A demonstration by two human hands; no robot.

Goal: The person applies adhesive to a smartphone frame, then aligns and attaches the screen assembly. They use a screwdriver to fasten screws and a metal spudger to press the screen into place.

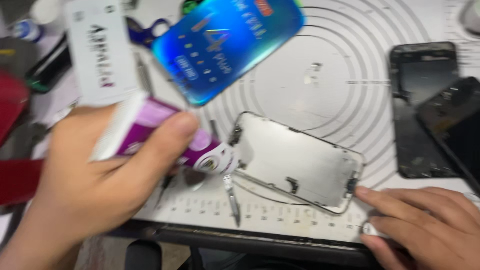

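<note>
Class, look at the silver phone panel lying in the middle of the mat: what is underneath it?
The silver phone panel lies on the white work mat printed with concentric rings; the right hand touches its corner. The rings run under it, and anything else beneath is covered.

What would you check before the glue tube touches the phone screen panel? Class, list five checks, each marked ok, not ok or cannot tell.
1. Left hand grips the purple glue tube: ok.
2. Tube nozzle is at the screen panel's edge: ok.
3. Right hand fingertip steadies the panel corner: ok.
4. Nozzle uncapped: cannot tell.
5. Tweezers lie clear of the panel: not ok.
</note>
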